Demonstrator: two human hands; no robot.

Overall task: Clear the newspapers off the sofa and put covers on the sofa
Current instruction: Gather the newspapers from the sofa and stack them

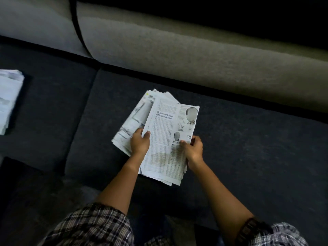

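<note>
A folded newspaper (165,137) with dense print and photos is held over the dark sofa seat (248,148). My left hand (140,142) grips its left edge, thumb on top. At the paper's right edge my right hand (192,150) pinches it. More folded newspapers (134,119) lie under it, fanned out to the left on the seat cushion. A second stack of newspapers (8,100) rests on the neighbouring seat cushion at the far left, partly cut off by the frame.
Grey back cushions (177,55) run along the rear of the sofa, with a dark gap between two of them at upper left. The seat front edge lies near my checked sleeves at the bottom.
</note>
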